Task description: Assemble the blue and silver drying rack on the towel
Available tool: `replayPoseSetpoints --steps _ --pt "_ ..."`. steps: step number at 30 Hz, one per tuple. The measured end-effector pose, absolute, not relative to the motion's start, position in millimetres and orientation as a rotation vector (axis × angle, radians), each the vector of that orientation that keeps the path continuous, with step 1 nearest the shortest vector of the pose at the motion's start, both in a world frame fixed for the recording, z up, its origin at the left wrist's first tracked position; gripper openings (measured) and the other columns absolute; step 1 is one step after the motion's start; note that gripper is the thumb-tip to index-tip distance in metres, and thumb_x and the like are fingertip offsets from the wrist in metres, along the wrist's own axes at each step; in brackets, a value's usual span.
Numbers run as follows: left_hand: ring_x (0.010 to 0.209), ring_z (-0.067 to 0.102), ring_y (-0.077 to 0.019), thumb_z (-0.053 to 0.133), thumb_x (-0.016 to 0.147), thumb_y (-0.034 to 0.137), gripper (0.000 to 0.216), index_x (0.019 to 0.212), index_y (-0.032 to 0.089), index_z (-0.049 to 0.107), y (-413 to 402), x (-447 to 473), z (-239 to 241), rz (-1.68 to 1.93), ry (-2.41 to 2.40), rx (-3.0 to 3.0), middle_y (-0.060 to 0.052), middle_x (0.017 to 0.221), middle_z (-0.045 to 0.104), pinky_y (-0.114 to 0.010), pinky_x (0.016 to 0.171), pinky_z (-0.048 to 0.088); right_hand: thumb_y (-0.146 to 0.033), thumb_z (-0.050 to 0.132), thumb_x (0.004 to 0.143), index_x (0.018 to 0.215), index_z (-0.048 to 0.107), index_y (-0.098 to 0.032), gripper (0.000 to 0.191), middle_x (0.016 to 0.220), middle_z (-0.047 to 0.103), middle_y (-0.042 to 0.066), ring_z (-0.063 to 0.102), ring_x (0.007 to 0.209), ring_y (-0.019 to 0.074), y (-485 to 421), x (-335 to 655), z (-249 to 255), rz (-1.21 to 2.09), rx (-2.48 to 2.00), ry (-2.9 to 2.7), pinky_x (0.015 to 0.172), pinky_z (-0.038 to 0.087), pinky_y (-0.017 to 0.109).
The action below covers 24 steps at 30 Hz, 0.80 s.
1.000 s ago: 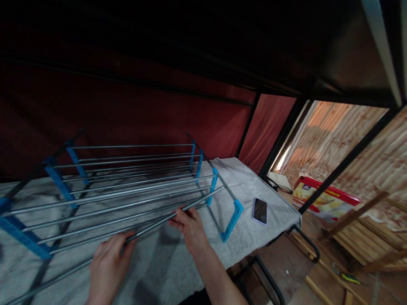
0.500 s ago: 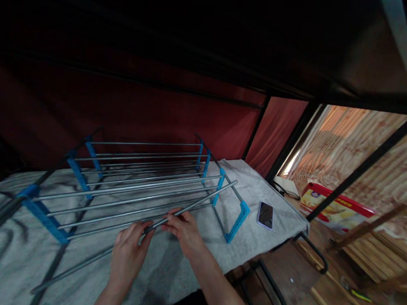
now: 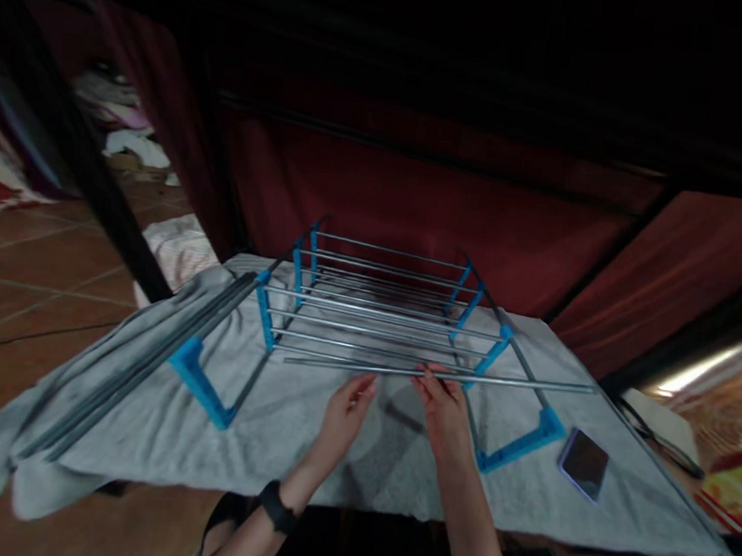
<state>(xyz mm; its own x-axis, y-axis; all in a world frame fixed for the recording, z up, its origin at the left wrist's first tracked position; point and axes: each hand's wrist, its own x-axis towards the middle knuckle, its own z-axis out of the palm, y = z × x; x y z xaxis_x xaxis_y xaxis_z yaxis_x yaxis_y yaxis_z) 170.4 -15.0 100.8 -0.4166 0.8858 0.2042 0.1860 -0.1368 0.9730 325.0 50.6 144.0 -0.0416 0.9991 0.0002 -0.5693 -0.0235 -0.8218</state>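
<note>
A rack of thin metal rods with blue plastic brackets (image 3: 381, 313) lies on a grey towel-covered surface (image 3: 308, 451). I hold a loose metal rod (image 3: 504, 380) level across the rack's front. My right hand (image 3: 442, 406) pinches the rod near its middle. My left hand (image 3: 346, 407) is just left of it, fingertips at the rod, with a dark band on the wrist.
A bundle of spare rods (image 3: 142, 364) lies along the towel's left side. A phone (image 3: 582, 465) rests face up at the right. Dark red cloth (image 3: 414, 205) hangs behind. Tiled floor (image 3: 28, 279) and a black frame post (image 3: 69, 138) are at the left.
The view has swung left, so the rack now sits square in front. The rod went from slanting to level, shifted right, and my hands are closer together on it.
</note>
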Motion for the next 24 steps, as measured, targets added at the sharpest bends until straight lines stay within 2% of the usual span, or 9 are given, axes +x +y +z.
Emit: replayPoseSetpoints --steps 4,8,12,17,19,24 --pt "0.089 0.068 -0.0209 0.072 0.075 0.059 0.049 0.1 0.016 0.073 -14.2 173.9 110.6 1.699 1.236 0.614 -0.011 0.096 0.075 -0.032 0.078 0.05 -0.027 0.085 0.069 0.085 0.073 -0.024 0.021 0.091 0.076 0.0 0.071 0.094 0.0187 39.2 329.4 134.8 1.455 -0.733 -0.754 0.098 0.053 0.044" --pt "0.085 0.068 -0.0173 0.08 0.07 0.055 0.047 0.093 0.016 0.071 -18.0 177.6 115.6 1.684 0.993 0.383 -0.009 0.094 0.074 -0.029 0.075 0.049 -0.025 0.084 0.071 0.088 0.074 -0.024 0.02 0.095 0.076 0.001 0.07 0.1 0.0187 18.8 329.1 125.8 1.438 -0.706 -0.716 0.102 0.052 0.044" --pt "0.082 0.068 -0.0149 0.084 0.07 0.046 0.042 0.094 0.016 0.069 -19.9 181.5 117.2 1.674 0.874 0.314 -0.007 0.094 0.073 -0.028 0.076 0.051 -0.023 0.084 0.07 0.087 0.073 -0.024 0.02 0.093 0.077 0.0 0.072 0.099 0.0172 -3.0 330.5 109.1 1.507 -0.759 -0.585 0.102 0.054 0.041" --pt "0.093 0.069 -0.0212 0.082 0.073 0.039 0.041 0.102 0.017 0.063 -24.9 188.2 126.3 1.661 0.806 0.361 -0.01 0.099 0.073 -0.035 0.084 0.053 -0.025 0.078 0.078 0.085 0.074 -0.024 0.009 0.096 0.078 0.001 0.074 0.097 0.0168 -20.6 336.5 91.8 1.71 -0.855 -0.402 0.094 0.06 0.034" --pt "0.098 0.069 -0.0223 0.079 0.076 0.038 0.043 0.108 0.018 0.061 -28.5 193.9 133.6 1.671 0.825 0.422 -0.01 0.1 0.073 -0.036 0.086 0.052 -0.023 0.073 0.083 0.086 0.074 -0.023 0.003 0.095 0.078 0.001 0.074 0.096 0.0154 -24.6 335.7 94.5 1.787 -0.876 -0.312 0.091 0.061 0.03" --pt "0.095 0.067 -0.0201 0.069 0.084 0.044 0.047 0.122 0.02 0.056 -38.1 210.0 163.0 1.686 0.922 0.669 -0.007 0.096 0.071 -0.037 0.089 0.05 -0.014 0.063 0.09 0.089 0.073 -0.019 0.011 0.093 0.078 0.002 0.074 0.09 0.0111 -29.5 327.7 128.5 1.959 -0.798 -0.114 0.087 0.061 0.023"
